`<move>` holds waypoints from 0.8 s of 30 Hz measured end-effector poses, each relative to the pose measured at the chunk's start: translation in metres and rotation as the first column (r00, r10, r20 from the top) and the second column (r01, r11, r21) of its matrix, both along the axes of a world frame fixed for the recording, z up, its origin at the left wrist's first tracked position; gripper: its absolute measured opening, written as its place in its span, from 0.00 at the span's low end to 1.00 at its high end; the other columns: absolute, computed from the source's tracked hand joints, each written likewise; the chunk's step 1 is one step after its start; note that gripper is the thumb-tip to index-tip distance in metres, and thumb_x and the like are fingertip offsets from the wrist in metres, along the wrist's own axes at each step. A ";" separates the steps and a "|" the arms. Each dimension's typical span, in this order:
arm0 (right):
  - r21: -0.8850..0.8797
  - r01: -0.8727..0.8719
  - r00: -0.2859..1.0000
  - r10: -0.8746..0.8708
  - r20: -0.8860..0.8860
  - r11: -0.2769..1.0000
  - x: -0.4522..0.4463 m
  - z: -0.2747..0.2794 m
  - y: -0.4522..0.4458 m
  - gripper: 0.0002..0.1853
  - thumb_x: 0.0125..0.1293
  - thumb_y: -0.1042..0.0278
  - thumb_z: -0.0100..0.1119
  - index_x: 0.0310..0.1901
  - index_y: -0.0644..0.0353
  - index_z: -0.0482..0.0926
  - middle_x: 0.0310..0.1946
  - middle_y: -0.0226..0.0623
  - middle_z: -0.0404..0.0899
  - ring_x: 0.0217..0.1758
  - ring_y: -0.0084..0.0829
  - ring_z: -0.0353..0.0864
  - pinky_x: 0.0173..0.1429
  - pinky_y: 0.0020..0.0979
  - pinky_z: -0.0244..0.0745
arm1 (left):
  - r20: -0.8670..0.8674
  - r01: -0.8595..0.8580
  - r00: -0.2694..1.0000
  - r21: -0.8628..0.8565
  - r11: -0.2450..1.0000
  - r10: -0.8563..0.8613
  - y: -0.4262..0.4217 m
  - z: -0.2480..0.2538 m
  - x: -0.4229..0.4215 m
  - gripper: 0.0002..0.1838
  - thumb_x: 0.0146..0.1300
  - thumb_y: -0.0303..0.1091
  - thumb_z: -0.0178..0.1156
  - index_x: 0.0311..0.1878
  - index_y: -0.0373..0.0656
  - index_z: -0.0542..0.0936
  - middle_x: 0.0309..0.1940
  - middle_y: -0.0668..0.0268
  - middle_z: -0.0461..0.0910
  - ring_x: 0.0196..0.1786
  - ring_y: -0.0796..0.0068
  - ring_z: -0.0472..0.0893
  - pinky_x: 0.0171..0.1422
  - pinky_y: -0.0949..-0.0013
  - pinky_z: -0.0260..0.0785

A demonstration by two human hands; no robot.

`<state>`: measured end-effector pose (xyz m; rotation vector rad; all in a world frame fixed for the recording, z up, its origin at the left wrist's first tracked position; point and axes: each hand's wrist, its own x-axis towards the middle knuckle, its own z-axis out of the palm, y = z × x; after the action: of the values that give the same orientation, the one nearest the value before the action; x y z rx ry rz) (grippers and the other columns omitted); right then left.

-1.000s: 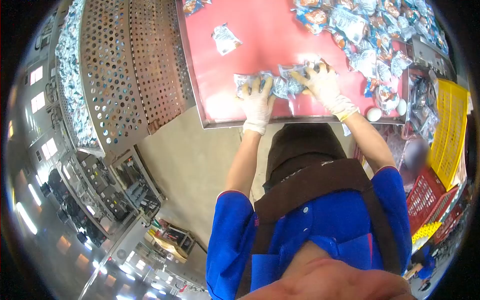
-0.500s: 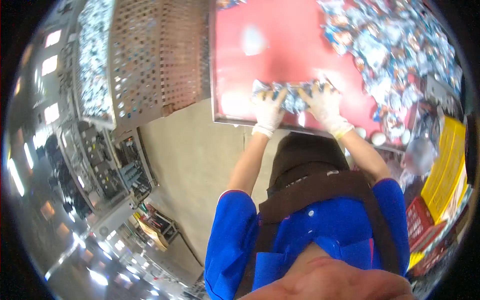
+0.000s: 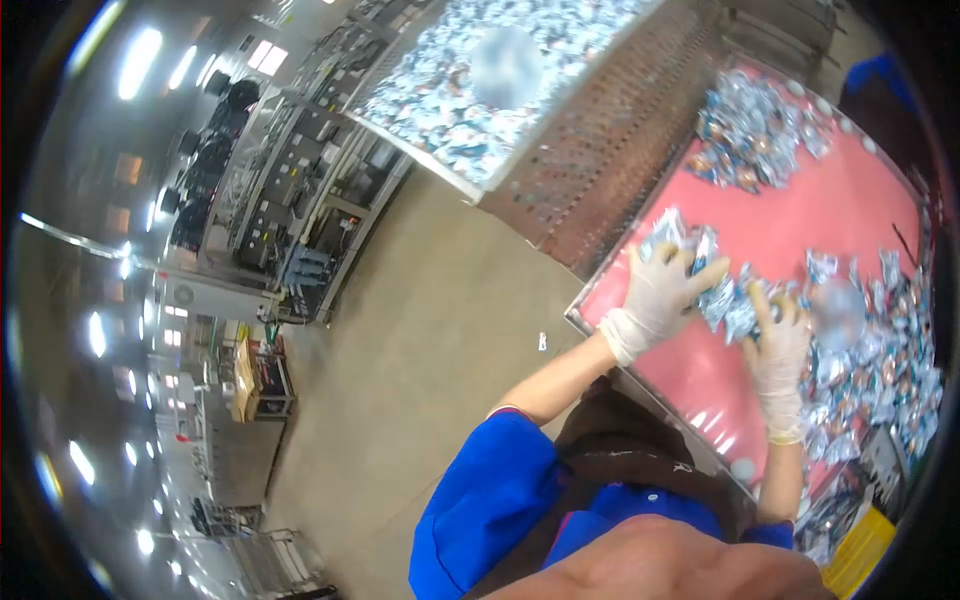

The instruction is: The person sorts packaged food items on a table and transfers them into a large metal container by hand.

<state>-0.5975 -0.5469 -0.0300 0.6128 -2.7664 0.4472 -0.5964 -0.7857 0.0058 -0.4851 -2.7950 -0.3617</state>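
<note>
My left hand (image 3: pixel 662 298), in a pale glove, curls its fingers over small silver and blue foil packets (image 3: pixel 716 300) on the pink tabletop (image 3: pixel 830 215). At the right end of that same row, my right hand (image 3: pixel 780 352), gloved too, has its bent fingers gripping packets. The row lies across the table between both hands, and the fingers partly cover it. Close beside my right hand spreads a big heap of similar packets (image 3: pixel 880 370). Another pile (image 3: pixel 755 130) sits farther up the table.
Left of the table stands a large perforated metal bin (image 3: pixel 610 150) filled with packets (image 3: pixel 450 90). A metal rim (image 3: pixel 690 425) edges the table near my body. A yellow crate (image 3: pixel 862 550) is at lower right. Another person's blue sleeve (image 3: pixel 885 80) shows at upper right.
My view has turned, so the table now lies to the right and the bin shows more fully. My hands remain on the packet row, and the far pile has come into view.
</note>
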 end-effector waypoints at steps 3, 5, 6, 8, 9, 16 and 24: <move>-0.113 -0.144 0.963 0.113 -0.243 0.983 -0.037 0.101 -0.064 0.45 0.45 0.68 0.78 0.70 0.42 0.74 0.56 0.43 0.73 0.56 0.49 0.74 0.59 0.48 0.72 | -0.359 -0.027 0.933 0.000 1.000 0.026 -0.060 0.102 -0.012 0.42 0.41 0.35 0.75 0.66 0.67 0.77 0.44 0.65 0.75 0.52 0.55 0.72 0.52 0.39 0.58; -0.121 -0.273 0.899 0.208 -0.385 0.955 -0.067 0.153 -0.125 0.44 0.45 0.71 0.76 0.70 0.45 0.74 0.55 0.45 0.74 0.56 0.50 0.75 0.59 0.46 0.73 | -0.522 -0.103 0.849 -0.016 0.995 0.080 -0.121 0.149 -0.022 0.43 0.40 0.34 0.73 0.67 0.69 0.77 0.53 0.63 0.77 0.56 0.52 0.72 0.54 0.41 0.59; -0.115 -0.332 0.869 0.256 -0.424 0.936 -0.084 0.175 -0.160 0.45 0.45 0.74 0.75 0.70 0.47 0.74 0.55 0.47 0.74 0.57 0.51 0.76 0.60 0.46 0.73 | -0.560 -0.143 0.823 -0.036 0.989 0.098 -0.163 0.162 -0.030 0.43 0.39 0.35 0.73 0.67 0.69 0.78 0.55 0.62 0.78 0.57 0.51 0.72 0.55 0.42 0.60; -0.114 -0.465 0.782 0.346 -0.519 0.878 -0.118 0.213 -0.244 0.37 0.53 0.64 0.71 0.69 0.47 0.75 0.47 0.44 0.77 0.50 0.47 0.79 0.54 0.43 0.75 | -0.651 -0.177 0.754 -0.069 0.982 0.090 -0.248 0.199 -0.047 0.44 0.38 0.34 0.72 0.67 0.66 0.79 0.48 0.62 0.79 0.53 0.52 0.75 0.55 0.51 0.65; -0.139 -0.499 0.792 0.386 -0.473 0.855 -0.134 0.226 -0.291 0.35 0.56 0.62 0.70 0.68 0.47 0.75 0.46 0.44 0.77 0.49 0.47 0.80 0.53 0.43 0.76 | -0.620 -0.142 0.780 -0.050 0.989 0.081 -0.291 0.218 -0.054 0.43 0.40 0.32 0.72 0.67 0.65 0.79 0.42 0.62 0.79 0.49 0.55 0.76 0.54 0.56 0.67; -0.248 -0.501 0.865 0.472 -0.167 0.829 -0.263 0.217 -0.585 0.39 0.66 0.36 0.61 0.73 0.47 0.69 0.54 0.53 0.80 0.58 0.53 0.81 0.62 0.47 0.76 | -0.330 -0.161 0.922 0.150 0.975 0.203 -0.581 0.216 -0.172 0.37 0.51 0.29 0.70 0.69 0.58 0.78 0.50 0.62 0.81 0.59 0.60 0.73 0.70 0.59 0.64; -0.305 -0.404 0.911 0.411 -0.042 0.863 -0.292 0.231 -0.598 0.40 0.67 0.36 0.61 0.70 0.61 0.71 0.56 0.55 0.82 0.59 0.49 0.82 0.63 0.43 0.75 | -0.076 0.153 0.988 0.608 0.779 -0.135 -0.615 0.198 -0.260 0.34 0.54 0.24 0.66 0.69 0.47 0.78 0.55 0.62 0.83 0.60 0.72 0.79 0.67 0.67 0.69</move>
<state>-0.8895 -1.1447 0.2005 1.1187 -2.4981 0.9609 -0.8560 -1.4012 0.2041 -0.5303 -2.4083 -1.2350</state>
